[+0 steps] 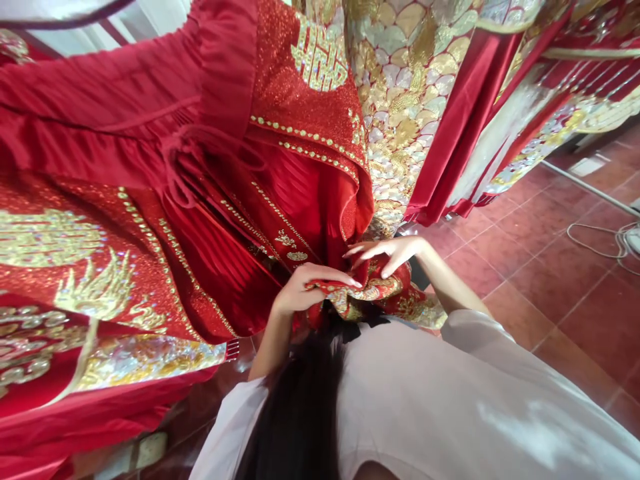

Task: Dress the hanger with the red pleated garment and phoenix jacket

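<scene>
1. Grip, left hand point(307, 290): we find the fingers curled down and pressed together over the embroidered fold point(370, 292), pinching its red-and-gold edge.

2. Grip, right hand point(387, 253): we find the fingers spread and almost straight, palm down, lying over the same fold. The fingertips point toward the left hand and close on nothing.

3. Location of the fold: it sits between the 2 hands, bunched at the lower edge of the red robe point(210, 200) and just ahead of the person's white shirt point(475, 400) and dark hair point(300, 413).

4. Robe: it hangs in pleats to the left of and above the hands, trimmed with rows of gold beads. We note a gold emblem point(320, 53) high on its sequinned panel and a gold scale panel point(405, 87) just beside it on the right.

5. Room: more hanging garments point(550, 87) in red, white and gold fill the upper right. Below them the floor point(540, 280) is laid in red-brown tiles. A white rail point(585, 187) lies across the tiles, and a looped white cable point(595, 241) rests near it, well apart from both hands.
</scene>
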### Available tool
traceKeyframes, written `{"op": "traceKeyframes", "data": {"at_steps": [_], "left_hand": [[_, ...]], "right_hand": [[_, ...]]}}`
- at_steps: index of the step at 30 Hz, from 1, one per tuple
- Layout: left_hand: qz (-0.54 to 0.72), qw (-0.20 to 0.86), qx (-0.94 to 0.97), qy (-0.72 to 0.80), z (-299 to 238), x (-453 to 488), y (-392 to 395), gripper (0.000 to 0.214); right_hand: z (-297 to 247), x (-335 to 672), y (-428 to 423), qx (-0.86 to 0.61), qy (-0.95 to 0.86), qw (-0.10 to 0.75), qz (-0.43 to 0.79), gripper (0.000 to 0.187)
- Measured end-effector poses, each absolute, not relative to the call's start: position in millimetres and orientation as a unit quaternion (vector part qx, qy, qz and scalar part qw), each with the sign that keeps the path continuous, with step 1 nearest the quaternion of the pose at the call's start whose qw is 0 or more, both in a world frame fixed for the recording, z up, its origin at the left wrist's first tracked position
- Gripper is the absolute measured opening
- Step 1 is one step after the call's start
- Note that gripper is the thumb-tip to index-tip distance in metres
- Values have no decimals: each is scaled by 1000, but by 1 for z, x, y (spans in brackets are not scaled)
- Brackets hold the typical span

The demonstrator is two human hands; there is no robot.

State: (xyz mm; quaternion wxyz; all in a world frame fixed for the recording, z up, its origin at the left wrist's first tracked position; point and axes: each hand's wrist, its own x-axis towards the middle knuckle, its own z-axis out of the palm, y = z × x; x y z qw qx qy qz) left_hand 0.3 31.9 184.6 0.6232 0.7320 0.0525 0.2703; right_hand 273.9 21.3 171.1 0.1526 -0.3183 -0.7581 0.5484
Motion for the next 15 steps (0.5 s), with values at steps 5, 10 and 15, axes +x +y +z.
{"op": "traceKeyframes", "data": {"at_steps": [5, 10, 15], "left_hand": [[429, 577, 679, 148, 205, -25, 30, 19], [580, 396, 651, 288, 236, -38, 33, 35], [543, 349, 642, 413, 267, -113, -23, 39]], "right_hand": [[203, 274, 39, -353, -767, 138, 517, 39], [265, 282, 47, -320, -776, 166, 517, 42], [318, 259, 32, -401, -740, 368, 396, 44]]}}
